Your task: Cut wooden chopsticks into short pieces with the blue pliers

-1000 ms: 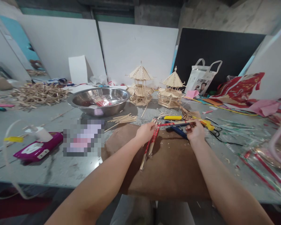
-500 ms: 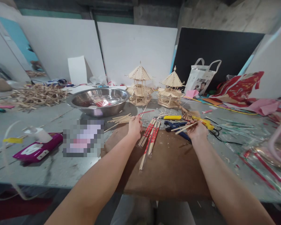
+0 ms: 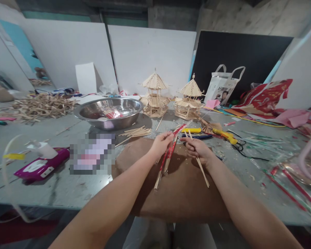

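Note:
My left hand [image 3: 161, 146] is closed on a red-and-clear plastic chopstick wrapper [image 3: 179, 130], which points up and to the right. Whether sticks are inside it I cannot tell. Just to its right, my right hand [image 3: 198, 150] grips a pair of bare chopsticks [image 3: 202, 172], their lower ends slanting toward the table edge. Below and between the hands, several wrapped chopsticks [image 3: 167, 162] with red bands lie on a brown board [image 3: 181, 200]; my left hand hides part of them. Loose bare sticks [image 3: 138, 132] lie beyond my left forearm.
Two wooden stick pavilions [image 3: 155, 91] stand at the back beside a steel basin [image 3: 83, 116]. A yellow cutter [image 3: 191, 130], blue-handled pliers [image 3: 200, 137] and a yellow glue gun [image 3: 226, 137] lie past my right hand. A purple device [image 3: 41, 167] sits at left; green-and-clear wrappers [image 3: 264, 140] lie at right.
My right hand has moved left toward my left hand, and its chopsticks now stand steeper. My left hand has come right and nearer, over the wrapped chopsticks, with more red wrapper showing.

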Demonstrator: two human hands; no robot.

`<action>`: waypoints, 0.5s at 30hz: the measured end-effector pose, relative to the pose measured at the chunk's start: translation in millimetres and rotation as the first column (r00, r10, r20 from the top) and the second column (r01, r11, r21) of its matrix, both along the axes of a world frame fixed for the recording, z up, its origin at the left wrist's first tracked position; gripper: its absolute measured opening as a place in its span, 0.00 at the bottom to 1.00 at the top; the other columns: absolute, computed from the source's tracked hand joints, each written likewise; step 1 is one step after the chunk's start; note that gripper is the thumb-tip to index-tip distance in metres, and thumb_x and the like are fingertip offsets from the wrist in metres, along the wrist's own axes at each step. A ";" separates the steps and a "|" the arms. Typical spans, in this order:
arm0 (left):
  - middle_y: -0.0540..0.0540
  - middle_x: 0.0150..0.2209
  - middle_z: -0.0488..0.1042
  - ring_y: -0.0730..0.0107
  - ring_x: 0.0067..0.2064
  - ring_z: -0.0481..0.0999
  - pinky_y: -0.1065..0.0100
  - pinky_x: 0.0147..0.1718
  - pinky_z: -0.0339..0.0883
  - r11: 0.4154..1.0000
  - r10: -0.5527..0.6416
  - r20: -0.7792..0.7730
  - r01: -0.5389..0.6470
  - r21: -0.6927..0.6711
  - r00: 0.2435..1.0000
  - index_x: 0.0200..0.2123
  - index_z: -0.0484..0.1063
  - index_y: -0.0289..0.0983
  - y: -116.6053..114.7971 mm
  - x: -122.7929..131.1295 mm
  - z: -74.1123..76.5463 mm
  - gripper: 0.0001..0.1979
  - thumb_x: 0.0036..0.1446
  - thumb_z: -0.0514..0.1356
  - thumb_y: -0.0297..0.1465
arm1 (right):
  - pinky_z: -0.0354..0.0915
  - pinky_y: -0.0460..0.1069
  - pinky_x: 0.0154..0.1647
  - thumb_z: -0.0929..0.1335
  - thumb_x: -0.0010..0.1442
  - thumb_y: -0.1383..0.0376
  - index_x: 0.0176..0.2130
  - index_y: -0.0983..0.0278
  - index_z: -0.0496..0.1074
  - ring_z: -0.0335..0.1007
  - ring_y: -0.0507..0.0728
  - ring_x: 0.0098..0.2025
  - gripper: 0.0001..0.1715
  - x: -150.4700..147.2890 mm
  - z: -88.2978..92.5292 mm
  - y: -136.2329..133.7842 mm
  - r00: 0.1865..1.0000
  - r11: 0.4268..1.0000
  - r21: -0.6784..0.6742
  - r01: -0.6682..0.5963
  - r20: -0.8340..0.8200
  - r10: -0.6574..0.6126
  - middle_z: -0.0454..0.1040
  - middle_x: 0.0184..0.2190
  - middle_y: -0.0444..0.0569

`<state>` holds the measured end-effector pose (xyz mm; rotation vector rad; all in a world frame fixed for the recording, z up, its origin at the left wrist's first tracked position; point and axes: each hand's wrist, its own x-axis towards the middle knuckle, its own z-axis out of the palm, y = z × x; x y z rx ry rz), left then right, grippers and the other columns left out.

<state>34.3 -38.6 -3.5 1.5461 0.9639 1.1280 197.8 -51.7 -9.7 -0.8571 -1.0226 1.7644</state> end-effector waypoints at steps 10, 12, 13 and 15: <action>0.53 0.19 0.63 0.78 0.24 0.61 0.77 0.23 0.53 0.916 -0.063 -0.563 0.272 0.296 0.824 0.28 0.69 0.33 -14.7 4.6 -0.8 0.19 0.54 0.44 0.39 | 0.40 0.39 0.06 0.66 0.47 0.60 0.27 0.66 0.64 0.41 0.40 0.06 0.11 1.7 5.5 0.9 0.990 0.992 0.033 0.125 -0.071 -0.123 0.59 0.12 0.34; 0.51 0.22 0.66 0.77 0.26 0.63 0.76 0.26 0.55 0.920 -0.023 -0.579 0.244 0.307 0.815 0.33 0.69 0.34 -13.4 3.8 -1.1 0.19 0.54 0.44 0.39 | 0.42 0.40 0.07 0.65 0.48 0.60 0.26 0.65 0.62 0.42 0.41 0.07 0.10 9.3 9.5 4.6 0.889 0.898 0.085 0.433 -0.207 -0.409 0.62 0.14 0.35; 0.51 0.24 0.68 0.76 0.28 0.65 0.76 0.27 0.56 0.924 -0.009 -0.585 0.231 0.306 0.811 0.35 0.69 0.35 -12.6 3.5 -1.6 0.18 0.54 0.45 0.40 | 0.43 0.40 0.07 0.64 0.48 0.60 0.26 0.64 0.60 0.42 0.41 0.07 0.10 14.1 11.5 6.6 0.777 0.790 0.097 0.606 -0.285 -0.561 0.64 0.16 0.35; 0.50 0.28 0.70 0.75 0.30 0.66 0.76 0.30 0.57 0.929 0.007 -0.598 0.215 0.300 0.802 0.39 0.68 0.36 -11.2 3.3 -3.3 0.18 0.53 0.46 0.40 | 0.44 0.41 0.07 0.64 0.48 0.60 0.25 0.63 0.58 0.44 0.41 0.07 0.10 23.7 14.7 10.3 0.526 0.536 0.089 0.840 -0.380 -0.761 0.66 0.18 0.34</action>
